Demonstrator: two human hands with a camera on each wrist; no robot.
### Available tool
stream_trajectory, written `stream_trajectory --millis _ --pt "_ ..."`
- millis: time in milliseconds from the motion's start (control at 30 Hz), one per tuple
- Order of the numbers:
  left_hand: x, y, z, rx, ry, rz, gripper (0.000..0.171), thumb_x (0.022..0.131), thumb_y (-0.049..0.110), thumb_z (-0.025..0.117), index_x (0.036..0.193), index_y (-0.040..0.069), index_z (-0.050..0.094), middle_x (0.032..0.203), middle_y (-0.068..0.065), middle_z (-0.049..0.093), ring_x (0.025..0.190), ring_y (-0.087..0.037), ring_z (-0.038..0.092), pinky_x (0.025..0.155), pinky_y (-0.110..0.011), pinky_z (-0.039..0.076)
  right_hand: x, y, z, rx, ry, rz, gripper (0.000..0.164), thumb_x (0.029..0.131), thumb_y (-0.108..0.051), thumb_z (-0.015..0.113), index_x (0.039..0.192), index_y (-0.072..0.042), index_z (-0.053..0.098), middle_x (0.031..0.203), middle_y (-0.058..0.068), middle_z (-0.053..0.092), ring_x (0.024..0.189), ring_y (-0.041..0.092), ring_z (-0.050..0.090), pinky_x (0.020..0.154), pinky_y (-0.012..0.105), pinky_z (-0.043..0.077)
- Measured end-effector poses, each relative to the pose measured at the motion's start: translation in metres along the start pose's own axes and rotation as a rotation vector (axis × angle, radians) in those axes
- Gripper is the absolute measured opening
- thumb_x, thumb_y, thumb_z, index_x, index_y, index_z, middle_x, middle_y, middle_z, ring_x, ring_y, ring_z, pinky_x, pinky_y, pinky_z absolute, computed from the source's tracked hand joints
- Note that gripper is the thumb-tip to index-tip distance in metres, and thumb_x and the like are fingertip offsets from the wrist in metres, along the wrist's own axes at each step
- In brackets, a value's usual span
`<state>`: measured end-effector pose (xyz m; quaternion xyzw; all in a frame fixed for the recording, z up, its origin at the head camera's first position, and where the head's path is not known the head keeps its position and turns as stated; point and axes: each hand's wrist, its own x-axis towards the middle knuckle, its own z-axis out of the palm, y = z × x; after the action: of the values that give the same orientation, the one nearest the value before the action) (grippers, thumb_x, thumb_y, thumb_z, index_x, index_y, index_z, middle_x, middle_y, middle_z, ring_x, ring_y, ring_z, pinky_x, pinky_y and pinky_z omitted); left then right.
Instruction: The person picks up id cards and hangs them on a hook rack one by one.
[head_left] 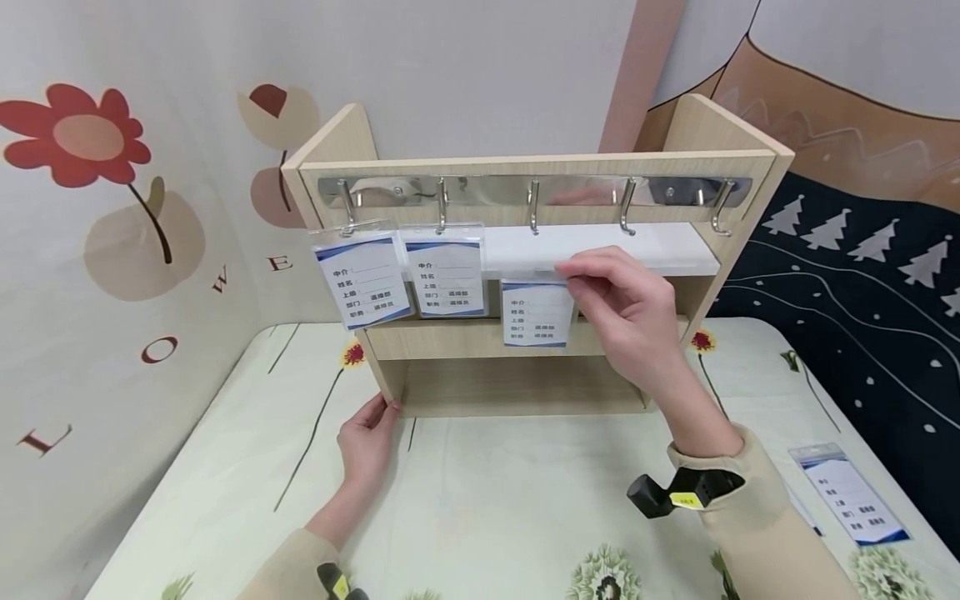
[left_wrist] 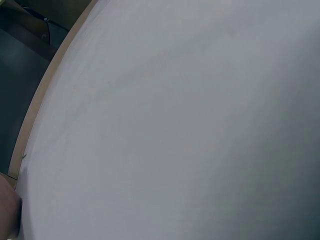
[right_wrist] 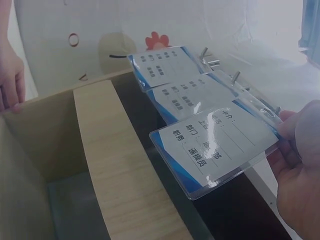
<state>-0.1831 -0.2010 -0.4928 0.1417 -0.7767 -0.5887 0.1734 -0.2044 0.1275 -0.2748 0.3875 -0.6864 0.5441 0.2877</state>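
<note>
My right hand (head_left: pixel 626 308) pinches a clear-sleeved badge card (head_left: pixel 537 315) by its top edge, just below the middle hook (head_left: pixel 533 207) of a metal hook strip. The right wrist view shows thumb and fingers at the end of this badge (right_wrist: pixel 215 145). Two similar cards, a tilted one (head_left: pixel 365 282) and a straighter one (head_left: pixel 447 277), hang from the two left hooks. My left hand (head_left: pixel 369 437) holds the lower left corner of the wooden shelf unit (head_left: pixel 390 340); in the right wrist view its fingers (right_wrist: pixel 11 90) lie at the panel's edge.
Two more hooks, one (head_left: pixel 627 207) and another (head_left: pixel 722 207), are on the strip's right. Another badge card (head_left: pixel 851 493) lies on the flowered tablecloth (head_left: pixel 495 492) at the right, partly over a second one. A printed curtain (head_left: pixel 480 75) stands behind the shelf.
</note>
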Motion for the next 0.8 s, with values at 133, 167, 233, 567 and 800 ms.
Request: stream_trajectory --millis 133,167,233,567,800 --pt "-0.001 0.0 0.0 0.009 -0.007 -0.009 0.036 0.102 0.009 0.064 0.135 -0.004 0.063 0.131 -0.021 0.065 0.12 -0.034 0.064 0.08 -0.005 0.05 0.005 -0.001 0.004 0.005 0.003 -0.023 0.021 0.092 0.02 0.061 0.109 0.013 0.07 0.108 0.02 0.069 0.103 0.02 0.065 0.093 0.027 0.056" --pt "-0.001 0.0 0.0 0.006 -0.008 -0.011 0.036 0.102 0.009 0.064 0.135 -0.004 0.063 0.131 -0.021 0.065 0.121 -0.034 0.064 0.08 -0.005 0.05 0.006 -0.001 0.004 0.006 0.004 -0.029 0.021 0.092 0.021 0.061 0.109 0.013 0.07 0.108 0.02 0.069 0.103 0.02 0.065 0.094 0.027 0.056" --pt "0.0 0.0 0.0 -0.001 -0.009 -0.012 0.037 0.102 0.009 0.064 0.136 -0.004 0.062 0.131 -0.021 0.065 0.12 -0.034 0.064 0.08 -0.005 0.05 0.009 -0.002 0.006 0.006 0.008 -0.042 0.02 0.092 0.021 0.061 0.109 0.014 0.069 0.108 0.021 0.069 0.103 0.019 0.065 0.094 0.027 0.056" --pt "0.001 0.0 -0.001 -0.012 -0.018 -0.009 0.037 0.102 0.009 0.064 0.137 -0.004 0.062 0.132 -0.021 0.064 0.121 -0.033 0.064 0.08 -0.007 0.051 0.024 -0.005 0.012 0.019 0.062 -0.11 0.02 0.09 0.022 0.061 0.107 0.015 0.069 0.107 0.024 0.068 0.102 0.019 0.063 0.087 0.022 0.055" --pt "0.001 -0.001 0.0 -0.033 -0.011 0.002 0.037 0.101 0.007 0.064 0.136 -0.005 0.062 0.13 -0.022 0.065 0.119 -0.035 0.065 0.079 -0.007 0.052 0.028 -0.001 0.016 0.038 0.129 -0.136 0.019 0.09 0.022 0.059 0.104 0.016 0.07 0.103 0.022 0.068 0.099 0.018 0.062 0.077 0.018 0.052"
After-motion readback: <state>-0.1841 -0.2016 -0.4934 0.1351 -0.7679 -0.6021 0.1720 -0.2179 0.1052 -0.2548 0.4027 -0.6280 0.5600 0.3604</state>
